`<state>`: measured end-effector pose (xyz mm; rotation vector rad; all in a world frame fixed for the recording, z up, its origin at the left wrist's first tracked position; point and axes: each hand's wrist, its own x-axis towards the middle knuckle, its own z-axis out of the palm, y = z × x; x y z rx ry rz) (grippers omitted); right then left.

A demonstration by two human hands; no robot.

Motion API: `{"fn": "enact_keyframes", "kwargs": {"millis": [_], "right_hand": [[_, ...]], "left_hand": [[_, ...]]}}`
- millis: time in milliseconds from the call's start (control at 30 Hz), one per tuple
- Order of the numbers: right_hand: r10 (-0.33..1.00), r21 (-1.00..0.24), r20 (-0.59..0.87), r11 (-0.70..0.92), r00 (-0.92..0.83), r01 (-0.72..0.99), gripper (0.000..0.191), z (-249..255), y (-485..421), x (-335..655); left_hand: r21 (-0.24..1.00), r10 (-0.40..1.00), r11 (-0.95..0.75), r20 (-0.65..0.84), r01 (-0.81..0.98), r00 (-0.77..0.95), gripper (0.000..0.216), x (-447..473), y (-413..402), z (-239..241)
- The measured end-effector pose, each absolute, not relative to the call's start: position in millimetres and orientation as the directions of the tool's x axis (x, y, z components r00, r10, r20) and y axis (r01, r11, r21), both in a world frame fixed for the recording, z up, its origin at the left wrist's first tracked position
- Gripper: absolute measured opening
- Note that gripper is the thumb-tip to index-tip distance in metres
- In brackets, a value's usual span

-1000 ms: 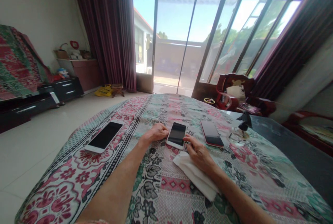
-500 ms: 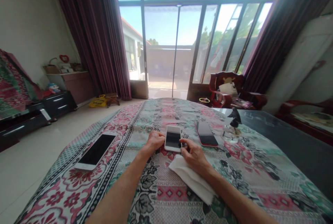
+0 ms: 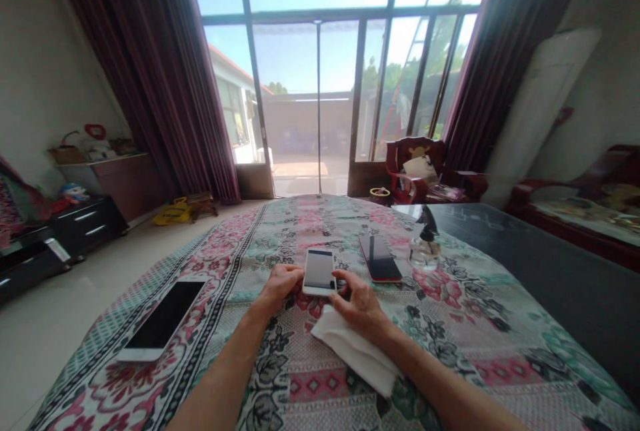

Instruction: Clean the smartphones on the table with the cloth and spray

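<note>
A white smartphone [image 3: 320, 273] with a dark, reflecting screen is held between my two hands, low over the table. My left hand [image 3: 281, 286] is closed, its curled fingers gripping the phone's left edge. At the lower right edge, my right hand [image 3: 358, 299] pinches the phone between thumb and fingers. Under my right hand and wrist lies a folded white cloth [image 3: 353, 351] on the tablecloth. Just right of the held phone lies a phone with a red edge [image 3: 381, 260], screen up. A larger white phone [image 3: 164, 321] with a black screen lies apart at the left.
A clear spray bottle [image 3: 425, 251] with a black nozzle stands beyond the red-edged phone. The patterned tablecloth [image 3: 450, 324] covers the round table. A dark tabletop [image 3: 540, 254] adjoins on the right. A wooden armchair [image 3: 415, 167] and glass doors are farther back.
The view has turned slightly right and up, so everything sits farther left in the picture. Both hands stay on the phone, and its screen now reflects more light.
</note>
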<state>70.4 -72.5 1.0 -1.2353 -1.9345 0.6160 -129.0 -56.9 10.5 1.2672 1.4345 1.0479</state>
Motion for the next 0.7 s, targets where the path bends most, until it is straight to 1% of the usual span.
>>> {"fn": "enact_keyframes", "kwargs": {"millis": [300, 533, 700], "right_hand": [[0.910, -0.746, 0.350, 0.414, -0.221, 0.521, 0.047, -4.3, -70.1, 68.9], [0.909, -0.756, 0.351, 0.417, -0.225, 0.504, 0.045, -2.3, -72.2, 68.6], [0.894, -0.749, 0.397, 0.447, -0.210, 0.488, 0.045, -6.9, -70.7, 68.8]], "left_hand": [[0.984, 0.986, 0.164, -0.161, 0.073, -0.049, 0.034, -132.1, -51.0, 1.4], [0.983, 0.984, 0.177, -0.176, 0.037, -0.035, 0.035, -132.0, -53.4, 7.1], [0.986, 0.986, 0.167, -0.167, -0.016, -0.019, 0.037, -127.8, -57.8, 10.1]]}}
